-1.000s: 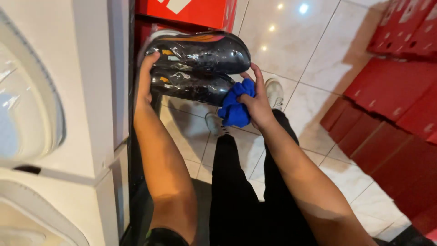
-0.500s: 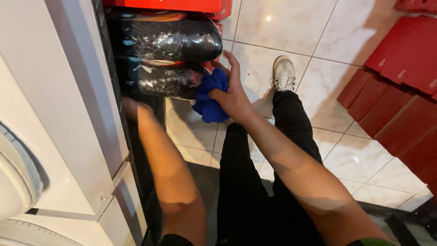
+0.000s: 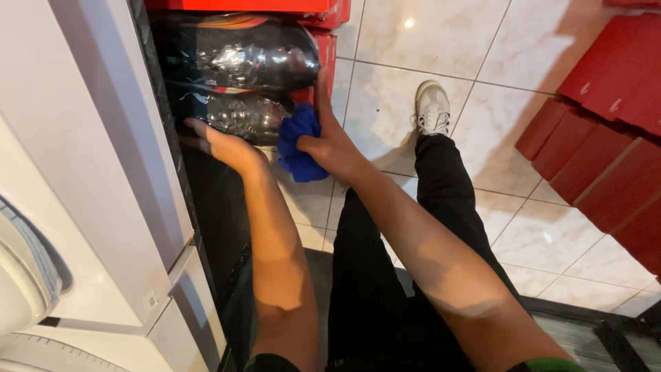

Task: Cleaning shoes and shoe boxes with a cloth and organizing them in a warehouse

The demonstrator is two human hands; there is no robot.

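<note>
Upper wrapped shoe (image 3: pixel 241 55): glossy black under clear film, an orange-red stripe along the top edge.
Lower wrapped shoe (image 3: pixel 241 114): black, silvery glints, a thin red line above it.
Cloth (image 3: pixel 297 145): bright royal blue.
Boxes (image 3: pixel 606 131): deep red, small pale marks.
Floor (image 3: pixel 385 41): pale cream glossy tiles, grey grout lines.
Sneaker (image 3: pixel 432 107): off-white with grey laces.
Trousers (image 3: pixel 385 296): plain black.
Appliance (image 3: pixel 76 172): white.

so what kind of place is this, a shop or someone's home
Likely a shoe stockroom or shop back room: plastic-wrapped shoes stacked up, many red boxes on a tiled floor, beside white appliances.
</note>
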